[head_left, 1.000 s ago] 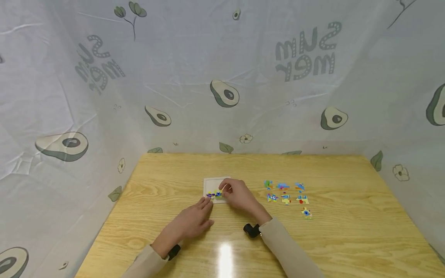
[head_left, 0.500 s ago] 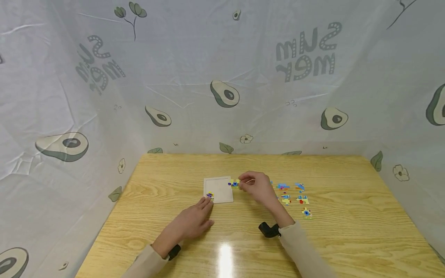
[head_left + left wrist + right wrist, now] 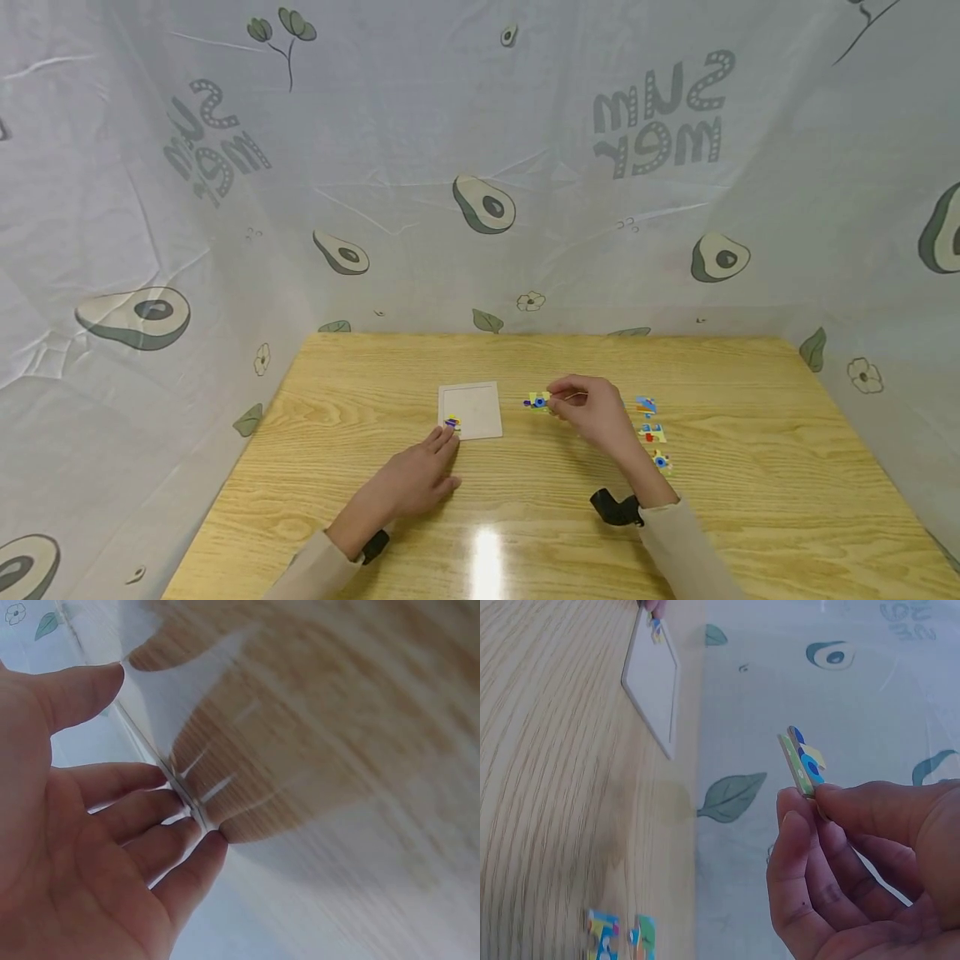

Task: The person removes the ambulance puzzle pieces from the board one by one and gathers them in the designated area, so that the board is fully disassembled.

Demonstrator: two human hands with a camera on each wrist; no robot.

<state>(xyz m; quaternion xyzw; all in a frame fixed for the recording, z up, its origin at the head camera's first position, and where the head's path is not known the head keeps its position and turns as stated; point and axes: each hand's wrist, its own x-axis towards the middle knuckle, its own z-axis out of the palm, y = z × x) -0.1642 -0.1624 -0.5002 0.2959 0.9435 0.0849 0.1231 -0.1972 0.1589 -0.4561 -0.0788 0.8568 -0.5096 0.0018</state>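
My right hand [image 3: 596, 417] pinches a jigsaw puzzle piece [image 3: 537, 402] between thumb and fingers, raised above the table to the right of the tray. Yellow, blue and green show on that piece, and the right wrist view has it nearly edge-on. A square white puzzle tray [image 3: 480, 408] lies on the table, with one yellow and purple puzzle piece [image 3: 452, 422] in its near left corner. My left hand [image 3: 416, 481] touches that corner with its fingertips, fingers extended. In the left wrist view the fingertips [image 3: 214, 844] meet the tray's thin edge.
Loose puzzle pieces [image 3: 652, 432] lie on the wooden table [image 3: 750, 500] at the right. Others beside them are hidden behind my right hand in the head view; two pieces [image 3: 604, 935] show low in the right wrist view. A printed curtain [image 3: 420, 125] stands behind the table.
My right hand has lifted the puzzle piece away from the tray and carried it to the right. The left hand has stayed at the tray's corner.
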